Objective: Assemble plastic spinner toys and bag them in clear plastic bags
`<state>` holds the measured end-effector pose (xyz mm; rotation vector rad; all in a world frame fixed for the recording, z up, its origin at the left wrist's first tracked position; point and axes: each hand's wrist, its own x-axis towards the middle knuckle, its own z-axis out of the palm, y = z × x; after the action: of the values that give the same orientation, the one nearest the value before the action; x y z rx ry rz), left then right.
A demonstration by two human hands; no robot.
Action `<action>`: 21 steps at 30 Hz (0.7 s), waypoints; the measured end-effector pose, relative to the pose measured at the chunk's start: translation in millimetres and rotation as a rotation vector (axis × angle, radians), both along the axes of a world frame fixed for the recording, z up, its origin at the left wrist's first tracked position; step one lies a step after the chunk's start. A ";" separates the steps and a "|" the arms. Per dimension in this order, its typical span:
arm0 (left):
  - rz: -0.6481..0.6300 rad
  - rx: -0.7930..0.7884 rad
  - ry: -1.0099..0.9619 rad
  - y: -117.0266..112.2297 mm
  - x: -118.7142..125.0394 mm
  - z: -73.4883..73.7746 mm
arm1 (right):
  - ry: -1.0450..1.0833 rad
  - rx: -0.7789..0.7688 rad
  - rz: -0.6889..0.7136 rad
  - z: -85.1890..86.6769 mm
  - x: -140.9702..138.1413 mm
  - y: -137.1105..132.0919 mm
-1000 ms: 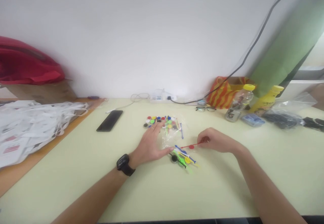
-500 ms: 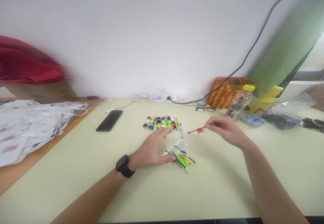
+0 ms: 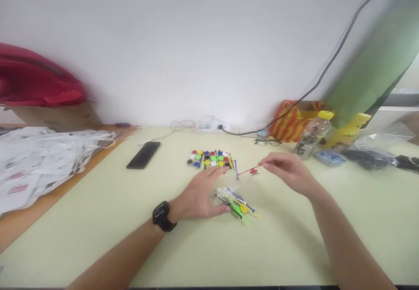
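Note:
My right hand [image 3: 288, 170] pinches one end of a thin red plastic arrow [image 3: 253, 170] with a rounded middle, held above the table and pointing left. My left hand [image 3: 203, 194] rests by a clear plastic bag [image 3: 235, 185], thumb and fingers spread apart around its left side. At the bag lie several plastic arrows in green, blue, white, black and yellow, among them a green arrow [image 3: 236, 209] and a yellow arrow [image 3: 244, 208]. Beyond my left fingertips, colourful round discs [image 3: 212, 159] sit in rows with thin sticks between them. A blue stick [image 3: 236, 170] lies at their right.
A black phone [image 3: 143, 155] lies to the left, near a heap of white bags [image 3: 49, 163]. Along the back stand a power strip [image 3: 209, 126], glasses [image 3: 267, 142], an orange-striped bag [image 3: 284, 119], a clear bottle [image 3: 312, 135] and a yellow bottle [image 3: 348, 132].
My right hand has moved slightly left with the red arrow, whose tip now reaches the blue stick in view. The left hand keeps its place by the bag.

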<state>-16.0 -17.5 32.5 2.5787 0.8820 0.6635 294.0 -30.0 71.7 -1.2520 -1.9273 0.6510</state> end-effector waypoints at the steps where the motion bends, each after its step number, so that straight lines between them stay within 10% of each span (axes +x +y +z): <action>1: 0.004 0.000 -0.003 -0.2 0.1 0.0 | -0.004 0.007 0.002 0.0 0.0 0.0; 21: 0.009 -0.391 -0.239 7.8 -2.9 -4.5 | 0.000 -0.012 -0.126 -14.2 -18.4 9.2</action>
<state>-18.9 -9.7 28.0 2.1025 0.8477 0.7048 275.5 -20.8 57.5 -1.3687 -1.8303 0.5981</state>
